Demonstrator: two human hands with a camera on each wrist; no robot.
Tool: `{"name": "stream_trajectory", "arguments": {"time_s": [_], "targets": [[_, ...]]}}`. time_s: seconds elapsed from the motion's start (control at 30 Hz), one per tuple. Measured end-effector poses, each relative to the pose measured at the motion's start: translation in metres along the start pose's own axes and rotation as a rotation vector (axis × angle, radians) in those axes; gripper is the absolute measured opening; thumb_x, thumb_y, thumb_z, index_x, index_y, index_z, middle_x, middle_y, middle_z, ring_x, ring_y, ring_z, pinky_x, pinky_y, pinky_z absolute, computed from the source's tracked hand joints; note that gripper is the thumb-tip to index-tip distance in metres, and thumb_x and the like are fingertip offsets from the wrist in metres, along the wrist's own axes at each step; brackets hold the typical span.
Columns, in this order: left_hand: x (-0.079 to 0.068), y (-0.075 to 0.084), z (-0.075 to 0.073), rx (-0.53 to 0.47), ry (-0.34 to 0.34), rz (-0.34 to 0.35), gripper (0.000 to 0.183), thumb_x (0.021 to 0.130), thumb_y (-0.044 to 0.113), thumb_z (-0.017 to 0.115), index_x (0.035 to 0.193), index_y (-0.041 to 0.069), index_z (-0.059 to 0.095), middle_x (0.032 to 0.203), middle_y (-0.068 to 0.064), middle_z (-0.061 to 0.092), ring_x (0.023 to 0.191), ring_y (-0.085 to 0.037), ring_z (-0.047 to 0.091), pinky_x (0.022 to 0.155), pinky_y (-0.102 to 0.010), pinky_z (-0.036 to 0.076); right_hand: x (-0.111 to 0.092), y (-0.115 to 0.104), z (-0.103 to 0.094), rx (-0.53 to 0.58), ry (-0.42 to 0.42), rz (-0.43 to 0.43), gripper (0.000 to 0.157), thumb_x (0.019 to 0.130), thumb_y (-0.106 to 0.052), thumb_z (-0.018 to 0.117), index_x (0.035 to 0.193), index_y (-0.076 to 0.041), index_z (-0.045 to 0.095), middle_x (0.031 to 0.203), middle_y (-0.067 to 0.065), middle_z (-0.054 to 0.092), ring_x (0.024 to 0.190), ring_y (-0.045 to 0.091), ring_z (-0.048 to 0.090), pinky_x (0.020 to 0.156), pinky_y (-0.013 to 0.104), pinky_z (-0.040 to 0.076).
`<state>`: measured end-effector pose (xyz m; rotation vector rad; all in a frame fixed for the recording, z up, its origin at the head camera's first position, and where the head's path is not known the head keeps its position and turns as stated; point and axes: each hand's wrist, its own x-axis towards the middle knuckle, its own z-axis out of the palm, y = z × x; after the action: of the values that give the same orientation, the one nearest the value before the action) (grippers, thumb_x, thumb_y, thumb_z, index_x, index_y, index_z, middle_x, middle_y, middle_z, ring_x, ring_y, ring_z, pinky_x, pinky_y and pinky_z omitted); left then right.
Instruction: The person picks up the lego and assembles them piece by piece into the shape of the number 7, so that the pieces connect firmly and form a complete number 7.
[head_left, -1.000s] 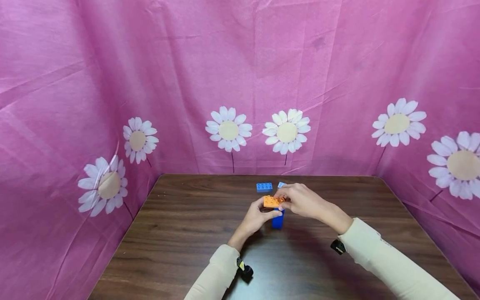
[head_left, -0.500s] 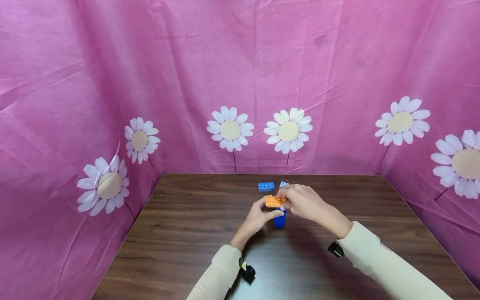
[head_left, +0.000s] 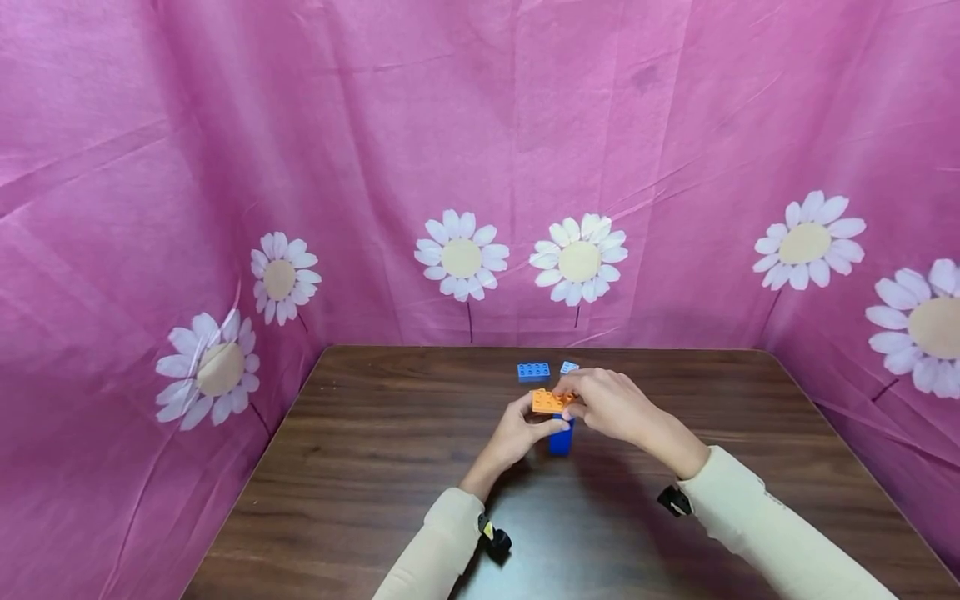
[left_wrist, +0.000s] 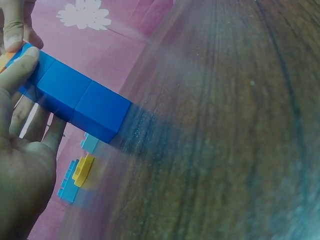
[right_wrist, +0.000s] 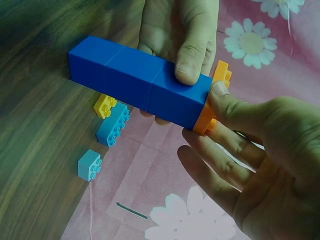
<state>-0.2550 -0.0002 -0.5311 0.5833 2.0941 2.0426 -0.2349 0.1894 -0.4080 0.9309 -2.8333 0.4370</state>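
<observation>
A tower of three stacked dark blue blocks (head_left: 560,442) stands upright on the table. An orange brick (head_left: 546,402) with studs lies flat across its top, overhanging to the left. My left hand (head_left: 513,437) holds the upper part of the tower, its thumb across the near face. With thumb and fingers, my right hand (head_left: 611,404) pinches the orange brick's right part. In the right wrist view, the right thumb touches the orange brick (right_wrist: 205,117) right where it meets the top blue block (right_wrist: 180,97). The hands partly cover the brick and the tower's upper end.
Behind the hands, a lighter blue brick (head_left: 533,371) and a small pale blue brick (head_left: 569,367) lie near the table's back edge. A yellow brick (right_wrist: 104,106) sits beside the blue one, hidden in the head view. Pink flowered cloth (head_left: 375,167) surrounds the wooden table (head_left: 360,467).
The head view has shifted slightly, so everything appears a little farther right. Both hands keep their hold on the tower and the orange brick, with no clear movement.
</observation>
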Motion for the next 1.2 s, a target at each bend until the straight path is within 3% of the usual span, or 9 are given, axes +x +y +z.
{"name": "stream_trajectory", "arguments": {"time_s": [0.37,0.7,0.97,1.2], "targets": [[0.000,0.001,0.002,0.002,-0.011,0.021,0.040,0.098,0.017,0.079,0.136,0.008,0.066,0.128,-0.010,0.072,0.106,-0.011,0.069,0.095,-0.025,0.060,-0.004,-0.001,0.001,-0.028,-0.005,0.001,0.032,0.089,-0.016,0.088,0.119,-0.010,0.079,0.119,0.008,0.078,0.086,0.016,0.071,0.066,0.029,0.061],[0.001,0.003,0.002,-0.013,-0.013,0.006,0.043,0.096,0.015,0.081,0.136,0.007,0.065,0.129,-0.010,0.072,0.112,-0.018,0.072,0.099,-0.030,0.061,-0.004,0.021,0.004,0.230,-0.090,-0.045,0.044,0.091,-0.012,0.085,0.132,-0.002,0.070,0.123,0.011,0.074,0.097,0.019,0.072,0.083,0.032,0.065],[0.001,0.003,0.002,-0.018,-0.020,-0.022,0.044,0.096,0.014,0.081,0.136,0.007,0.064,0.126,-0.009,0.071,0.104,-0.015,0.069,0.093,-0.026,0.061,-0.013,0.029,0.029,0.410,0.030,0.051,0.037,0.093,-0.011,0.084,0.127,-0.004,0.070,0.122,0.012,0.069,0.105,0.024,0.072,0.085,0.031,0.065],[-0.001,-0.001,0.005,-0.094,-0.055,-0.022,0.050,0.096,0.005,0.079,0.141,0.003,0.057,0.131,-0.015,0.069,0.109,-0.015,0.069,0.093,-0.025,0.061,-0.016,0.026,0.048,0.427,0.111,0.076,0.036,0.093,-0.016,0.084,0.124,-0.010,0.066,0.114,0.002,0.072,0.100,0.017,0.071,0.084,0.030,0.062]]}}
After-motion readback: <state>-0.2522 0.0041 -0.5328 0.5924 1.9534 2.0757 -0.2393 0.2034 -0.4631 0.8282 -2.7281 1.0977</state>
